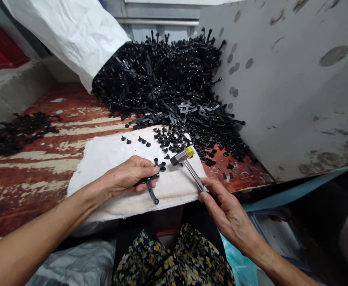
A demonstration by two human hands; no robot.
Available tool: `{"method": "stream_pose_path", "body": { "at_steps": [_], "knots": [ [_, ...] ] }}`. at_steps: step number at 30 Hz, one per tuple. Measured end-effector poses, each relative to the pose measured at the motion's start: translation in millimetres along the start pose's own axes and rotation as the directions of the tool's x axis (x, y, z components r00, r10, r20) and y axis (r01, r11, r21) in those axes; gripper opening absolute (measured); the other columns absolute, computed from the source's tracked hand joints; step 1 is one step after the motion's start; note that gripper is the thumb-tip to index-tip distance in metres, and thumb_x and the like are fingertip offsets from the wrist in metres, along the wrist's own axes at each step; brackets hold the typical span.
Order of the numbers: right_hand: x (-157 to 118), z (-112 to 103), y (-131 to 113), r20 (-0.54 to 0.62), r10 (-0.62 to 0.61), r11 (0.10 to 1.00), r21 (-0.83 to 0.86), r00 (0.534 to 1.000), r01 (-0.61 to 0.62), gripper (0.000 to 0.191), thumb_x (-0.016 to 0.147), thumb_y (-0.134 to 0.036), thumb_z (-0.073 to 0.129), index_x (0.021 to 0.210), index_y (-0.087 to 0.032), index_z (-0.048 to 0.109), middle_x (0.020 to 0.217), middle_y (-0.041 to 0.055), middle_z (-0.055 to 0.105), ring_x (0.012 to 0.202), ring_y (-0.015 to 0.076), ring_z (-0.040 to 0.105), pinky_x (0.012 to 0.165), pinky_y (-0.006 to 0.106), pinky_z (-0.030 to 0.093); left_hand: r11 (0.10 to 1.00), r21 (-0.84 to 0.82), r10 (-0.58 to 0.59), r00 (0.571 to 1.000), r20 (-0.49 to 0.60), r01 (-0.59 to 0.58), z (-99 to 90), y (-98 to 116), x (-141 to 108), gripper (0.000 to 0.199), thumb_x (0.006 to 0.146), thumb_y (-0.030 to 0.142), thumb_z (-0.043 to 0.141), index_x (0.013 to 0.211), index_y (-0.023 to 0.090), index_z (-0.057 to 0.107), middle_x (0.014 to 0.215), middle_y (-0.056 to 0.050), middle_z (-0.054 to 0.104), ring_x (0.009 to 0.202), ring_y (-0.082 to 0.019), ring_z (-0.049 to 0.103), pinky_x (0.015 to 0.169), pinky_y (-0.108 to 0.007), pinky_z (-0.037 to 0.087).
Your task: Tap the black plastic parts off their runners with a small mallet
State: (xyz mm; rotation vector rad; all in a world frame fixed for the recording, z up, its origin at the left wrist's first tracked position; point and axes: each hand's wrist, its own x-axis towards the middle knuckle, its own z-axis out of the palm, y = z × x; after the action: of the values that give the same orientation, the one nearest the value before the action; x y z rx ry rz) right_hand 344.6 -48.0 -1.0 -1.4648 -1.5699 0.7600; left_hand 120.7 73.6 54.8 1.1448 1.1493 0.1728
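Black jointed plastic parts (152,192) are pinched between the thumb and fingers of my left hand (135,174), just above a white cloth (102,159). My right hand (224,206) grips the metal handle of a small hammer (188,165). Its head has one black face and one yellow face, and it is tilted, with the black face close to the parts in my left hand. Small black pieces (168,139) lie on the upper part of the cloth, a few of them apart to the left (144,141).
A large heap of black parts (162,79) rises behind the cloth, beside a white sack (72,35). A smaller pile (21,131) lies on the worn red tabletop (42,174) at the left. A grey stained panel (296,79) stands at the right. A red container (3,45) is at the upper left.
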Motion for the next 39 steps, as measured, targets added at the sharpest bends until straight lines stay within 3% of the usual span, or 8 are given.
{"method": "stream_pose_path", "body": {
  "at_steps": [18,24,26,29,32,35,37,39],
  "knots": [
    [-1,1,2,0.008,-0.049,0.998,-0.044,0.999,0.049,0.024,0.094,-0.024,0.046,0.114,-0.020,0.059,0.097,0.0055,0.071,0.080,0.0148,0.066,0.072,0.023,0.054,0.998,0.055,-0.011,1.000,0.013,0.010,-5.9,0,-1,0.035,0.064,0.043,0.074,0.053,0.013,0.060,0.033,0.001,0.041,0.028,-0.004,0.025,0.033,-0.019,0.011],
    [-3,-2,1,0.014,-0.049,0.990,-0.132,0.999,0.050,0.027,0.096,-0.026,0.046,0.119,-0.019,0.059,0.102,0.0078,0.072,0.085,0.0172,0.069,0.076,0.026,0.057,0.997,0.040,-0.064,0.997,-0.050,0.066,-1.7,6,-1,0.032,0.062,0.037,0.075,0.049,0.014,0.056,0.032,0.001,0.040,0.027,-0.004,0.025,0.033,-0.018,0.009],
    [-2,-4,-3,0.006,-0.108,0.976,-0.191,0.994,0.107,0.032,0.096,-0.023,0.045,0.125,-0.017,0.057,0.111,0.0105,0.071,0.098,0.0194,0.069,0.085,0.028,0.056,0.996,0.040,-0.072,0.995,-0.066,0.075,-0.4,8,-2,0.031,0.061,0.035,0.075,0.049,0.014,0.055,0.031,0.001,0.040,0.027,-0.004,0.026,0.032,-0.018,0.009],
    [2,-5,-9,-0.019,-0.289,0.927,-0.256,0.957,0.275,0.044,0.094,-0.013,0.045,0.138,-0.018,0.048,0.126,0.0117,0.065,0.116,0.0199,0.063,0.097,0.030,0.052,0.996,0.038,-0.077,0.993,-0.088,0.081,-0.3,8,-1,0.029,0.059,0.033,0.075,0.049,0.014,0.055,0.036,-0.001,0.047,0.028,-0.003,0.027,0.032,-0.018,0.009],
    [9,-6,-12,0.016,-0.405,0.855,-0.349,0.914,0.385,0.053,0.093,-0.007,0.041,0.145,-0.020,0.043,0.114,0.0108,0.069,0.100,0.0198,0.069,0.085,0.030,0.058,0.996,0.063,-0.064,0.996,-0.065,0.068,-2.3,6,-1,0.029,0.061,0.036,0.073,0.051,0.014,0.058,0.036,-0.001,0.046,0.027,-0.003,0.026,0.031,-0.018,0.010],
    [14,-8,-16,0.123,-0.401,0.778,-0.477,0.908,0.409,0.050,0.093,-0.009,0.038,0.141,-0.016,0.049,0.090,0.0098,0.069,0.070,0.0201,0.068,0.063,0.031,0.060,0.996,0.086,-0.032,0.999,-0.030,0.034,-4.2,3,0,0.031,0.064,0.040,0.071,0.052,0.014,0.059,0.034,0.001,0.042,0.027,-0.004,0.026,0.032,-0.019,0.010],
    [15,-10,-21,0.121,-0.411,0.771,-0.483,0.904,0.415,0.050,0.092,-0.008,0.039,0.141,-0.016,0.050,0.089,0.0099,0.068,0.070,0.0201,0.068,0.062,0.031,0.060,0.996,0.082,-0.024,1.000,-0.017,0.026,-4.8,2,-1,0.032,0.064,0.041,0.071,0.052,0.014,0.058,0.034,0.001,0.041,0.027,-0.004,0.026,0.032,-0.019,0.010],
    [13,-11,-25,0.036,-0.453,0.796,-0.434,0.891,0.423,0.055,0.092,-0.006,0.041,0.145,-0.019,0.044,0.097,0.0107,0.067,0.083,0.0204,0.068,0.071,0.030,0.060,0.997,0.074,-0.015,1.000,-0.008,0.015,-5.0,2,0,0.033,0.062,0.042,0.071,0.051,0.014,0.057,0.033,0.001,0.040,0.027,-0.004,0.025,0.032,-0.019,0.011]
  ]
}}
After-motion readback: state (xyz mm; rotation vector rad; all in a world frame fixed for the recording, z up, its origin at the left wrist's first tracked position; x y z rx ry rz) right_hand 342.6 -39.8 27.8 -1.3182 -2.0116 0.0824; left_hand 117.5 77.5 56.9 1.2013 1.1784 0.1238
